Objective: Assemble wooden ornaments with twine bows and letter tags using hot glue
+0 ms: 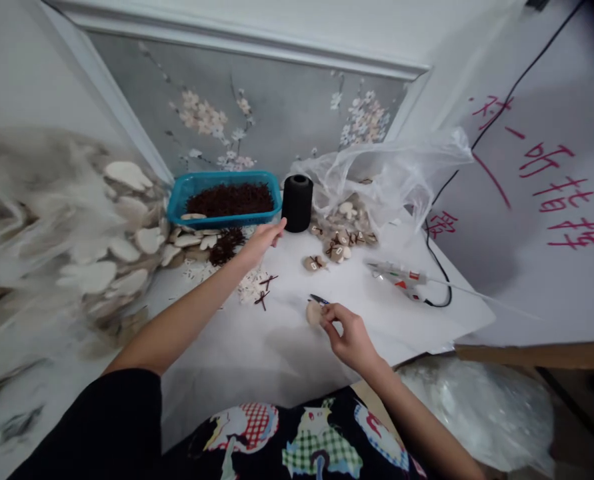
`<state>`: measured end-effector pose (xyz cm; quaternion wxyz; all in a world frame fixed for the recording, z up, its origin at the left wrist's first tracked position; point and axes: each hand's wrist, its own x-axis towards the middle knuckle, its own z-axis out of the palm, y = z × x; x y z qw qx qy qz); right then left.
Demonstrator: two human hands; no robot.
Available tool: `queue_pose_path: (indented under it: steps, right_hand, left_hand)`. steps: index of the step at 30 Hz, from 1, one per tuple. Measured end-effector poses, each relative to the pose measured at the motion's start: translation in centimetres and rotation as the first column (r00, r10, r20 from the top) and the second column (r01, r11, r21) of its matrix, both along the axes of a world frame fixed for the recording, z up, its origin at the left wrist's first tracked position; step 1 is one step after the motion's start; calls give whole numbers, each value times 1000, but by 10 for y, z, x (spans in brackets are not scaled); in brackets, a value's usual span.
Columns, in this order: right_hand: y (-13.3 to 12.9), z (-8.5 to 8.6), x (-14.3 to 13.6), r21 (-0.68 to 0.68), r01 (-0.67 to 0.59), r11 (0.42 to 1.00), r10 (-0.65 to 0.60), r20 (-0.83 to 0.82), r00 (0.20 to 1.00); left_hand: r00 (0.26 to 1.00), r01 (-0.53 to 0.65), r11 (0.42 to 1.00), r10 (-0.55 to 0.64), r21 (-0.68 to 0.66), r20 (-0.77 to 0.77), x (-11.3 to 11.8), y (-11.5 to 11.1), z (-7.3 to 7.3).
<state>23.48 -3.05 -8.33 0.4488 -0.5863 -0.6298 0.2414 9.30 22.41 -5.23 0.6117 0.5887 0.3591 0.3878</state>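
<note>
My left hand (267, 241) reaches over the table at the base of a black thread cone (297, 203); its fingers are pressed together, and what they hold, if anything, is hidden. Between the fingertips of my right hand (344, 333) is a small beige felt piece (314, 313), beside a dark pointed tool (319, 299) whose rear end the hand covers. Dark brown bows (261, 300) lie by a scatter of small white pieces (251, 288). A finished-looking beige piece with a bow (315, 263) rests below a cluster of similar ones (337, 251).
A blue basket (175, 207) of brown bows stands at the back. Bagged felt pieces (97, 273) fill the left side. A glue gun (401, 279) with its black cord lies right, below a clear plastic bag (391, 167). Another bag (481, 407) hangs low right.
</note>
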Motion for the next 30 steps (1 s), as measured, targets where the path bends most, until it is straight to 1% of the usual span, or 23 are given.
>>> queue_pose_path:
  steps: [1,3,4,5,6,7,8,9,10,11,12,13,14,15,16,17,18,19,21,23,25,28,30]
  right_hand:
    - [-1,-2,6,-24,32,999,-33,-23,999]
    - [0,-6,11,-71,63,995,-68,-60,996]
    - [3,-7,10,-84,60,995,-66,-74,995]
    - [6,-7,7,-85,46,995,-53,-82,995]
    - [9,-7,3,-74,24,997,-30,-83,996]
    - [14,-5,-3,-52,-1,999,-3,-80,997]
    - [17,-3,-9,-22,-24,999,22,-76,997]
    - [21,0,-15,10,-40,999,41,-76,996]
    - [24,2,-20,36,-42,998,45,-83,996]
    - [25,3,-23,52,-31,998,36,-100,994]
    - [26,3,-24,59,-11,998,18,-121,992]
    - [25,2,-23,57,14,998,-6,-143,990]
    - [22,-1,-20,51,37,998,-29,-160,987]
    - [19,-3,-16,43,54,998,-46,-170,984]
    - [15,-7,-11,33,63,997,-57,-172,983]
    - [11,-9,-6,22,65,998,-61,-169,984]
    - [7,-11,-1,10,62,998,-60,-161,985]
    - [3,-11,4,-1,55,999,-54,-152,987]
    - [-1,-6,10,-9,36,999,-37,-127,991]
    - [0,3,10,8,18,1000,-17,-97,995]
    - [6,13,3,43,-9,999,12,-71,997]
    - [13,23,-19,132,-106,986,109,-16,994]
    - [13,27,-36,163,-185,969,181,39,983]
  left_hand:
    - [1000,-1,1000,1,10,26,0,3,10]
    - [995,-13,999,10,30,97,8,14,39]
    - [990,-19,999,13,41,137,16,22,58]
    - [971,-37,997,21,61,238,28,30,77]
    - [948,-66,992,30,104,316,41,36,97]
    - [932,-113,980,48,163,358,54,40,115]
    - [927,-138,960,39,244,373,66,40,131]
    - [935,-127,936,3,327,353,76,35,142]
    - [950,-71,905,-67,419,304,81,25,148]
    - [960,23,857,-162,515,227,81,9,149]
    - [961,150,810,-255,568,110,76,-9,145]
    - [944,273,762,-330,587,-11,65,-30,135]
    - [918,379,722,-373,578,-135,50,-51,120]
    - [888,457,711,-399,535,-229,30,-71,103]
    - [867,498,737,-412,457,-280,9,-88,85]
    - [861,499,791,-405,354,-308,-13,-104,67]
    - [861,467,853,-378,233,-340,-34,-118,50]
    - [853,440,888,-368,132,-371,-54,-131,36]
    - [827,399,917,-352,17,-439,-86,-155,16]
    - [802,367,930,-336,-38,-493,-108,-179,7]
    - [773,360,932,-324,-43,-546,-120,-201,5]
    - [730,412,911,-333,-5,-597,-128,-228,6]
    - [714,454,890,-348,24,-608,-129,-242,6]
